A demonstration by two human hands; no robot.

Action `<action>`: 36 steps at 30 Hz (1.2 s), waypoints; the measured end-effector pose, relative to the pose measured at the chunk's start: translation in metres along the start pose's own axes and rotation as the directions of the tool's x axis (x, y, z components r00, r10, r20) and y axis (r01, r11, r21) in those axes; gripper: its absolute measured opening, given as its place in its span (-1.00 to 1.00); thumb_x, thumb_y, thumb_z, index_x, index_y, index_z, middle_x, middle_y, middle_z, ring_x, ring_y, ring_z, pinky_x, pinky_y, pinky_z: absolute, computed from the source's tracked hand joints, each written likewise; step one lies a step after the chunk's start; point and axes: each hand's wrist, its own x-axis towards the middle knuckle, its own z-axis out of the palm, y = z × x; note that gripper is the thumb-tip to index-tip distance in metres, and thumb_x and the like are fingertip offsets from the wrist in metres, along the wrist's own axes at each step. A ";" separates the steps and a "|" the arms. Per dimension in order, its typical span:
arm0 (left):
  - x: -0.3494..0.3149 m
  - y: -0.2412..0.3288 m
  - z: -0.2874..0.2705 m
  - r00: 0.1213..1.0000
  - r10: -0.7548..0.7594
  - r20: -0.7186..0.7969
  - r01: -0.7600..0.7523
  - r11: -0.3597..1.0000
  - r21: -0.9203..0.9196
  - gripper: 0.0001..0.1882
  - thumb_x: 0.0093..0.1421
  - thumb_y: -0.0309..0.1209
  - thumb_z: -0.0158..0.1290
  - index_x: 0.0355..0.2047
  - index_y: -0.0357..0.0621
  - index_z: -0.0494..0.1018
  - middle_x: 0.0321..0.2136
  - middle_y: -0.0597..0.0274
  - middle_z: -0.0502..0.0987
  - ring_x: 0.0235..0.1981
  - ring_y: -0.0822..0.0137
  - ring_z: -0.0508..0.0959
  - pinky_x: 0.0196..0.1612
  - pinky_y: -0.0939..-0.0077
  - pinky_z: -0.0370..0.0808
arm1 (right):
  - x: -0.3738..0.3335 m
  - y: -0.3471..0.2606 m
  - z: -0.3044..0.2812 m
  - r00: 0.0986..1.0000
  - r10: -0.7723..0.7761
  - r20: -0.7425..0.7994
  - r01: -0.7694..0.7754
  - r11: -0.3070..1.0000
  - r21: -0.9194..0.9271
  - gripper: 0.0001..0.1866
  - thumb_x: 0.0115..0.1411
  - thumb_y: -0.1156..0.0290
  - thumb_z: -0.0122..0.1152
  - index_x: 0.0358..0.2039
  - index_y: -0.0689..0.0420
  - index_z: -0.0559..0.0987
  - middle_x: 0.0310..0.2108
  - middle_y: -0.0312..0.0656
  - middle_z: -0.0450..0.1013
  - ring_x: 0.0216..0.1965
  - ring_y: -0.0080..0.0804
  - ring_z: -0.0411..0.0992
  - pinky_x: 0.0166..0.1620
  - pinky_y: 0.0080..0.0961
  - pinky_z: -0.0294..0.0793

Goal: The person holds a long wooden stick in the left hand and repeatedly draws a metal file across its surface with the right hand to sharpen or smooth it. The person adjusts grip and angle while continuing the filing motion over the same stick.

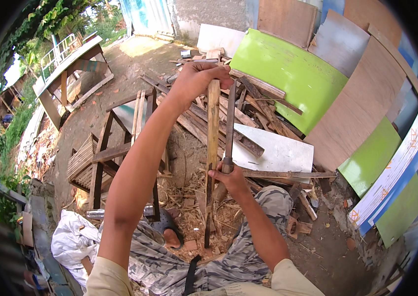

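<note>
A long, narrow wooden strip (212, 128) stands nearly upright in front of me, its dark lower end between my knees. My left hand (200, 81), arm stretched out, is closed round the strip's far end. Just right of the strip, almost parallel, runs a machete (230, 123) with a long, straight, dark blade and a collar at the handle. My right hand (231, 180) is wrapped round its handle, the thumb reaching toward the strip. The blade's tip lies close by my left fingertips; whether they touch it I cannot tell.
A pile of scrap wood (268, 111) lies ahead. Green board (288, 74) and brown plywood (362, 98) lean at the right. A wooden frame (101, 158) stands left, near a white cloth (73, 241). Wood shavings (189, 222) cover the ground between my feet.
</note>
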 end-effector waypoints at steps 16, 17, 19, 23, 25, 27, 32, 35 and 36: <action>-0.074 -0.065 0.028 0.865 0.393 -0.312 -0.112 0.757 0.644 -0.48 -0.03 -0.07 0.36 -0.40 -0.26 0.39 -0.36 0.06 0.51 -0.44 0.19 0.55 -0.39 0.34 0.47 | 0.004 0.000 0.010 0.989 0.064 -0.133 -0.070 0.997 -0.042 -0.66 -0.02 0.36 0.53 -0.42 0.10 0.45 -0.54 -0.40 0.39 -0.52 -0.60 0.36 -0.38 -0.56 0.41; -0.076 -0.070 0.032 0.840 0.434 -0.326 -0.128 0.742 0.658 -0.58 -0.02 -0.17 0.36 -0.46 -0.20 0.39 -0.35 0.13 0.48 -0.48 0.14 0.53 -0.43 0.25 0.44 | 0.005 0.001 0.011 0.990 0.067 -0.126 -0.073 0.996 -0.042 -0.66 -0.02 0.36 0.52 -0.42 0.10 0.44 -0.54 -0.40 0.38 -0.52 -0.60 0.36 -0.38 -0.56 0.40; -0.074 -0.080 0.032 0.819 0.476 -0.322 -0.139 0.707 0.693 -0.65 0.01 -0.22 0.32 -0.45 -0.16 0.41 -0.30 0.18 0.48 -0.46 0.15 0.54 -0.43 0.24 0.45 | 0.003 -0.001 0.014 0.992 0.056 -0.117 -0.059 0.998 -0.021 -0.66 -0.01 0.36 0.52 -0.42 0.10 0.44 -0.55 -0.41 0.38 -0.52 -0.60 0.35 -0.39 -0.56 0.40; -0.080 -0.076 0.038 0.749 0.581 -0.318 -0.121 0.593 0.796 -0.81 0.03 -0.31 0.26 -0.45 -0.09 0.48 -0.25 0.27 0.49 -0.36 0.19 0.55 -0.42 0.27 0.48 | 0.003 -0.001 0.014 0.991 0.041 -0.130 -0.047 0.998 -0.044 -0.68 0.01 0.36 0.50 -0.45 0.10 0.44 -0.57 -0.42 0.36 -0.54 -0.62 0.33 -0.41 -0.57 0.36; -0.079 -0.077 0.042 0.698 0.654 -0.291 -0.136 0.521 0.843 -0.85 0.04 -0.33 0.23 -0.45 -0.09 0.52 -0.21 0.29 0.50 -0.28 0.21 0.55 -0.38 0.30 0.50 | 0.002 -0.003 0.017 0.987 0.007 -0.160 -0.026 0.993 -0.115 -0.69 0.02 0.36 0.49 -0.46 0.10 0.44 -0.58 -0.42 0.35 -0.54 -0.63 0.31 -0.42 -0.57 0.34; -0.079 -0.079 0.042 0.653 0.712 -0.258 -0.144 0.451 0.881 -0.87 0.05 -0.35 0.23 -0.45 -0.10 0.54 -0.18 0.29 0.50 -0.22 0.23 0.55 -0.37 0.32 0.52 | 0.001 -0.005 0.020 0.981 -0.011 -0.193 -0.023 0.985 -0.171 -0.70 0.03 0.37 0.48 -0.46 0.11 0.44 -0.59 -0.42 0.34 -0.55 -0.64 0.29 -0.43 -0.57 0.32; -0.072 -0.086 0.037 0.616 0.768 -0.176 -0.193 0.363 0.911 -0.89 0.10 -0.40 0.19 -0.44 -0.17 0.54 -0.12 0.22 0.49 -0.14 0.17 0.53 -0.33 0.33 0.53 | 0.000 -0.009 0.027 0.972 -0.028 -0.234 -0.030 0.971 -0.238 -0.70 0.04 0.35 0.47 -0.45 0.12 0.44 -0.58 -0.42 0.34 -0.54 -0.64 0.27 -0.43 -0.58 0.30; -0.072 -0.096 0.036 0.687 0.639 -0.346 -0.173 0.607 0.776 -0.88 0.17 -0.42 0.14 -0.38 -0.23 0.50 -0.14 0.11 0.47 -0.16 0.13 0.52 -0.27 0.34 0.51 | 0.000 -0.008 0.025 0.980 -0.001 -0.201 -0.030 0.988 -0.152 -0.67 0.03 0.33 0.48 -0.45 0.13 0.44 -0.58 -0.42 0.34 -0.54 -0.64 0.26 -0.44 -0.57 0.29; -0.074 -0.097 0.038 0.709 0.582 -0.398 -0.200 0.707 0.678 -0.86 0.20 -0.41 0.10 -0.36 -0.25 0.47 -0.15 0.08 0.46 -0.16 0.12 0.52 -0.27 0.33 0.51 | 0.002 -0.005 0.024 0.980 -0.016 -0.197 -0.012 0.990 -0.140 -0.67 0.03 0.32 0.48 -0.45 0.13 0.44 -0.58 -0.42 0.33 -0.54 -0.64 0.26 -0.44 -0.56 0.29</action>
